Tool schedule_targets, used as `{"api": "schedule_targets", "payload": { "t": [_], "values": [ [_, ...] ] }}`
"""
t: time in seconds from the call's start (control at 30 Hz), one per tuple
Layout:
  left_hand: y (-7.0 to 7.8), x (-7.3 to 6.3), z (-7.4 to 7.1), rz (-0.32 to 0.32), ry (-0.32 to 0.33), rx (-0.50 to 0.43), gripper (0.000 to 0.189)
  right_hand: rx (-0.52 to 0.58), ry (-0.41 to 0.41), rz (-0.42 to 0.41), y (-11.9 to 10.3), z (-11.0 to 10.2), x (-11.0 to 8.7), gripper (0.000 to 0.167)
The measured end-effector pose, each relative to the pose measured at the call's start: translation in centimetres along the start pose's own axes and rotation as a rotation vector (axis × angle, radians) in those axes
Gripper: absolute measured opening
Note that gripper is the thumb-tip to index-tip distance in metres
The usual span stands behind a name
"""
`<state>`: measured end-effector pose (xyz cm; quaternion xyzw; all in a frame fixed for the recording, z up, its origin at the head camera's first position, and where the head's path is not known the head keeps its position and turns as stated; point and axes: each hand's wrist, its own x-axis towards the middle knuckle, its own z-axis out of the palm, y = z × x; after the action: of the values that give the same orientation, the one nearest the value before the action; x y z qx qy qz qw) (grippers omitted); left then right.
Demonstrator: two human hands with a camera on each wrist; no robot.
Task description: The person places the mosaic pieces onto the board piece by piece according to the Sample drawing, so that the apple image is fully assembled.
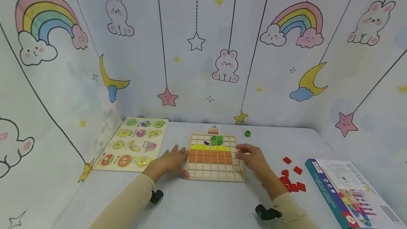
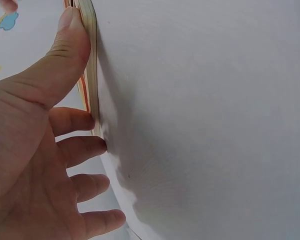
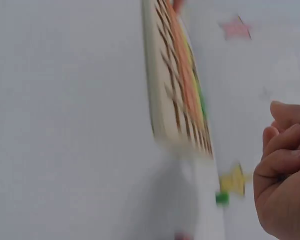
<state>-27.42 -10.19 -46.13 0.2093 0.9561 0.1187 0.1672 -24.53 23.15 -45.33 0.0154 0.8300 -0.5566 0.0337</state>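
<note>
Between the hands lies a wooden grid board (image 1: 210, 167) with brown lines. Two rows of orange pieces (image 1: 211, 156) cross it, with yellow pieces (image 1: 210, 148) above, then green pieces (image 1: 217, 140) and a small dark blue piece (image 1: 206, 143). My left hand (image 1: 171, 160) rests with spread fingers at the board's left side; in the left wrist view its thumb (image 2: 72, 42) touches the edge. My right hand (image 1: 254, 158) is near the board's right edge, fingers curled in the right wrist view. Its fingers hide whether it holds a piece.
Loose red pieces (image 1: 301, 186) lie right of the board, beside a colourful box (image 1: 353, 190). A fruit puzzle board (image 1: 136, 154) is on the left. Behind the grid board are a small picture card (image 1: 213, 129) and a round green piece (image 1: 247, 133). A patterned curtain hangs behind.
</note>
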Motion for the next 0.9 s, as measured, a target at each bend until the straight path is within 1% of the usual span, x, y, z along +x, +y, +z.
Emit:
{"api": "schedule_targets", "payload": {
  "t": [0.07, 0.1, 0.13, 0.2, 0.27, 0.3, 0.33, 0.37, 0.4, 0.47, 0.53, 0.63, 0.8, 0.9],
  "values": [
    [0.0, 0.0, -0.1, -0.001, -0.002, -0.003, 0.099, 0.069, 0.052, 0.066, 1.2, -3.9, -0.3, 0.043],
    [0.0, 0.0, -0.2, -0.004, -0.004, -0.002, 0.099, 0.121, 0.07, 0.097, 1.8, -5.7, -0.5, 0.044],
    [0.0, 0.0, -0.2, -0.005, -0.004, 0.0, 0.099, 0.188, 0.091, 0.124, 2.4, -7.5, -0.7, 0.041],
    [0.0, 0.0, -0.2, -0.011, -0.001, 0.0, 0.099, 0.351, 0.129, 0.176, 3.7, -10.7, -0.9, 0.031],
    [0.0, 0.0, -0.2, -0.016, -0.001, -0.002, 0.099, 0.492, 0.183, 0.24, 4.9, -13.1, -1.1, 0.018],
    [0.0, 0.0, -0.2, -0.018, -0.002, -0.003, 0.1, 0.538, 0.218, 0.277, 5.5, -14.0, -1.1, 0.015],
    [-0.1, 0.0, -0.2, -0.014, -0.001, -0.004, 0.1, 0.539, 0.254, 0.303, 6.1, -14.7, -1.1, 0.017],
    [-0.1, 0.0, -0.1, -0.012, -0.001, -0.008, 0.1, 0.507, 0.283, 0.328, 6.6, -15.2, -1.0, 0.021],
    [-0.1, 0.0, -0.1, -0.011, -0.002, -0.008, 0.1, 0.442, 0.304, 0.352, 7.1, -15.5, -0.9, 0.028],
    [-0.1, -0.1, 0.0, -0.014, -0.004, -0.006, 0.1, 0.259, 0.326, 0.385, 7.8, -15.6, -0.7, 0.044],
    [-0.2, -0.1, 0.1, -0.015, 0.0, -0.008, 0.099, 0.068, 0.333, 0.39, 8.3, -15.5, -0.3, 0.059],
    [-0.2, -0.1, 0.1, -0.019, 0.005, -0.012, 0.099, -0.111, 0.318, 0.378, 8.6, -15.2, 0.2, 0.061],
    [-0.1, -0.1, 0.0, -0.012, 0.008, -0.02, 0.099, -0.262, 0.276, 0.325, 8.4, -14.7, 0.1, 0.055],
    [0.0, -0.1, 0.1, -0.011, 0.006, -0.018, 0.098, -0.306, 0.255, 0.337, 8.2, -14.7, 0.0, 0.055]
  ]
}}
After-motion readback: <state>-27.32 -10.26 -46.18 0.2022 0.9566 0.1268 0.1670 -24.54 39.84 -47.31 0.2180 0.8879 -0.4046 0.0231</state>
